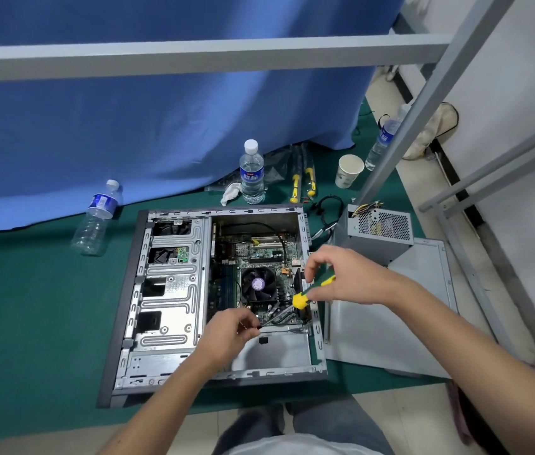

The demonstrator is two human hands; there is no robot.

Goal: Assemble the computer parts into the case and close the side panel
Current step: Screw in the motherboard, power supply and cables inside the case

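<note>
An open computer case (134, 300) lies on its side on a green mat, with the motherboard (259, 254) and its black CPU fan (257, 284) inside. My right hand (344, 274) grips a green and yellow screwdriver (308, 293), its shaft angled down-left toward the board's lower edge. My left hand (230, 333) pinches something small and dark at the screwdriver's tip; I cannot tell what it is. A grey power supply (381, 231) stands outside the case at its right. The grey side panel (390, 323) lies flat to the right of the case.
Three water bottles stand or lie around: one (252, 174) behind the case, one (97, 218) at the left, one (382, 142) far right. A paper cup (348, 170), two yellow-handled tools (302, 182) and a grey metal frame (193, 57) surround the mat.
</note>
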